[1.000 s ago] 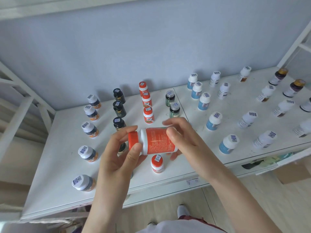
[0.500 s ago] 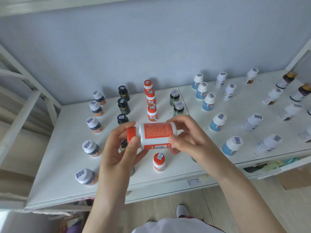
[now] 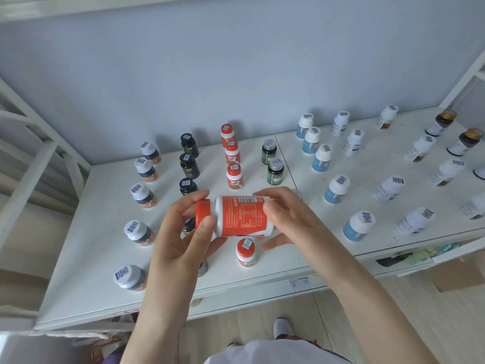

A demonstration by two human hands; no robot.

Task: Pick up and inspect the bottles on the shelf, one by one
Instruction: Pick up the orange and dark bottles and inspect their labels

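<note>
Sideways, orange bottle (image 3: 240,216), barcode (image 3: 248,199) uppermost

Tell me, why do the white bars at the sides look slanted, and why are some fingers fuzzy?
Head view: the wide-angle lens makes the shelf frame lean outward near the picture's edges. Head view: the lower fingers of the right hand look smeared, probably motion blur, while the orange bottle label reads fairly sharp. Head view: the light is soft, leaving only faint shadows on the wall.
</note>
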